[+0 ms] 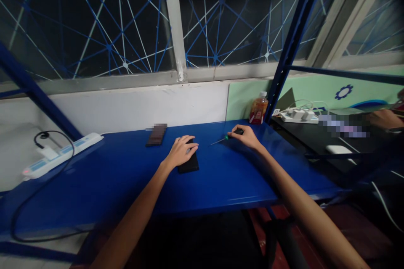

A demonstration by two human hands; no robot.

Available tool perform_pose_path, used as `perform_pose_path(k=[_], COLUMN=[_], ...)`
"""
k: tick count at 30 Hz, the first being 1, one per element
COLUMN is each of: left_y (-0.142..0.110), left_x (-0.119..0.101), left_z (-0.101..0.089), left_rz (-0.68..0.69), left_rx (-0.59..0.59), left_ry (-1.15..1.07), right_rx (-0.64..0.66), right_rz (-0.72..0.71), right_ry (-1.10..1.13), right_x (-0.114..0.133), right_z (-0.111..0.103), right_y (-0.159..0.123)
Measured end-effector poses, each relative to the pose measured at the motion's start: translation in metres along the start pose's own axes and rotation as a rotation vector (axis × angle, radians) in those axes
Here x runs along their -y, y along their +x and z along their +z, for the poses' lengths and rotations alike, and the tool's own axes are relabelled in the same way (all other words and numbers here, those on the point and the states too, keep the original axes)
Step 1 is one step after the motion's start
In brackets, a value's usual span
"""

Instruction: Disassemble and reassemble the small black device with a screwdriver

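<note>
My left hand (pixel 182 151) lies over a flat black rectangular object (pixel 189 167) on the blue table. Its fingers curl over the far part of the object, with the thumb along the right side; much of the surface under the palm is hidden. Farther right, my right hand (pixel 245 136) is closed around the dark handle of a screwdriver (pixel 226 138) with a green collar. The thin metal shaft points left and slightly down toward the black object, with a gap between tip and object.
A dark slab (pixel 156 135), partly blurred, lies behind my left hand. A drink bottle (pixel 259 109) stands at the back right by a blue post. A white power strip (pixel 65 155) with a black cable occupies the left. Another person's hand (pixel 386 118) shows over the black table (pixel 303 132).
</note>
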State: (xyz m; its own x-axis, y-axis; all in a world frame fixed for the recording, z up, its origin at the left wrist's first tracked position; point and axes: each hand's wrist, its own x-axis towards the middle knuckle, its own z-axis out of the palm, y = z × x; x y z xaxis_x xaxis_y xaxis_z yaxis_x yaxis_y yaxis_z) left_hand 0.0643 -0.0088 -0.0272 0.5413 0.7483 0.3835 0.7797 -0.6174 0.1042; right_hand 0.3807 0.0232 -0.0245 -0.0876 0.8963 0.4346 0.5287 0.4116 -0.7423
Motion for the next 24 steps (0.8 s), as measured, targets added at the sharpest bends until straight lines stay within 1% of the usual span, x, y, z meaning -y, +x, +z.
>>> perform_pose_path(k=[3,6,10,11,13,17,22,24], left_y=[0.003,0.005,0.006,0.005,0.004,0.003,0.004,0.004], left_x=[-0.001,-0.001,0.002,0.003,0.004,0.002,-0.007,-0.007], left_z=[0.005,0.010,0.015,0.015,0.014,0.012,0.013,0.012], left_rz=[-0.046,-0.118,-0.275,-0.297,-0.288,-0.225,-0.343,-0.341], left_rx=[0.000,-0.057,-0.153,-0.168,-0.170,-0.122,-0.168,-0.159], left_ry=[-0.076,-0.075,-0.053,-0.051,-0.061,-0.066,0.050,0.072], right_rx=[-0.011,-0.016,-0.023,-0.025,-0.026,-0.021,-0.020,-0.021], right_rz=[0.000,-0.003,-0.005,-0.004,-0.003,0.000,-0.003,-0.008], right_ry=[0.001,0.004,0.009,0.010,0.012,0.019,0.029,0.031], right_x=[-0.001,-0.001,-0.002,-0.002,-0.001,0.001,0.003,0.003], right_z=[0.000,0.000,0.000,0.000,0.000,-0.001,-0.001,-0.001], right_y=[0.000,0.000,0.001,0.001,0.000,0.000,-0.001,0.000])
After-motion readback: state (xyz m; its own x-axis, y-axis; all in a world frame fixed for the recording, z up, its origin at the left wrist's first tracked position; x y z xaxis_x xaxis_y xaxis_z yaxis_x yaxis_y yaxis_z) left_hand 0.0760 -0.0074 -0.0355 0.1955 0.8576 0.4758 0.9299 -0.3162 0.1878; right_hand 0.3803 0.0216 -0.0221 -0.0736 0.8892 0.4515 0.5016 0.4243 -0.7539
